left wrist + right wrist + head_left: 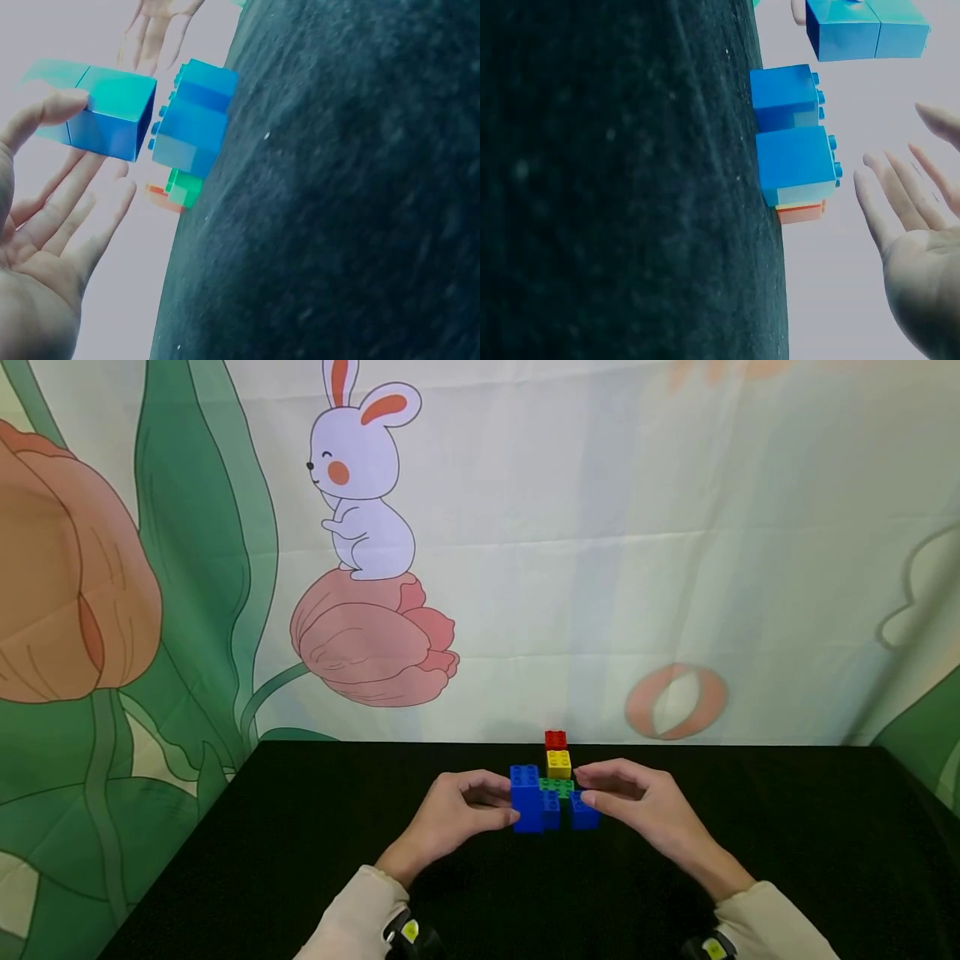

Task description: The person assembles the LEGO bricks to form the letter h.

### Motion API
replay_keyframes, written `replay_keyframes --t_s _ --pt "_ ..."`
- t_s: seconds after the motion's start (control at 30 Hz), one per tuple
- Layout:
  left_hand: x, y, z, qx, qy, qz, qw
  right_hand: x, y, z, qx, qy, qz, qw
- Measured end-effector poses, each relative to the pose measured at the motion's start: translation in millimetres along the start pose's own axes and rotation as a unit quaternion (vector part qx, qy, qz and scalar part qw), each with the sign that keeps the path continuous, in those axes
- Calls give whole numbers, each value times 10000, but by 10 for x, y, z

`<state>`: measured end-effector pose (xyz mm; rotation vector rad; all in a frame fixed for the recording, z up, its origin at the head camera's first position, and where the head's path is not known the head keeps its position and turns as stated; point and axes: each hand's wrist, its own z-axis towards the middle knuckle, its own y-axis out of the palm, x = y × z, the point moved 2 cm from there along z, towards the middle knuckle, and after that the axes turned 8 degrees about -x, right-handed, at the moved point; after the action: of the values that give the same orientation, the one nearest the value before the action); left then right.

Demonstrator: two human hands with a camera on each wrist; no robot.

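My left hand [448, 814] pinches a stack of two blue toy building blocks [527, 802] between thumb and fingers. In the left wrist view this stack [112, 112] is raised off the black table. Just to its right, two more blue blocks [795, 161] stand side by side on the table, studs up. My right hand [651, 797] is beside the right-hand blue block [584, 814], and in the right wrist view its fingers [900, 191] are spread apart from the blocks, holding nothing. A green block [557, 787] shows behind the blue ones, partly hidden by them.
Behind the green block are a yellow block [558, 764] and, farther back, a red block [556, 740]. The black-covered table [547, 902] runs back to a hanging cloth [517, 610] printed with a rabbit and tulips.
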<state>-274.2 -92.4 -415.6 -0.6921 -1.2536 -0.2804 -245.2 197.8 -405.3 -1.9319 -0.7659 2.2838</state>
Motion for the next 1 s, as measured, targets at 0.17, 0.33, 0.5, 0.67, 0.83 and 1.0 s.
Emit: replay_keyframes --t_s 0.17,0.33,0.5,0.67,0.83,1.0 --pt "-7 -53 7 133 16 86 9999 20 -42 -5 191 49 -115 9997" --pt "-40 -83 8 210 -37 30 9998 53 -75 1 224 90 -109 9996" --pt "-86 -114 6 317 -162 34 9994 86 -97 16 182 181 -105 9996" --pt "-124 -143 20 463 -201 248 9984 118 -111 33 130 319 -127 9993" --pt "-157 -157 31 607 -245 348 9972 164 -117 50 60 419 -115 9990" --pt "-177 -164 40 716 -214 357 9966 206 -129 60 -21 506 -13 9987"
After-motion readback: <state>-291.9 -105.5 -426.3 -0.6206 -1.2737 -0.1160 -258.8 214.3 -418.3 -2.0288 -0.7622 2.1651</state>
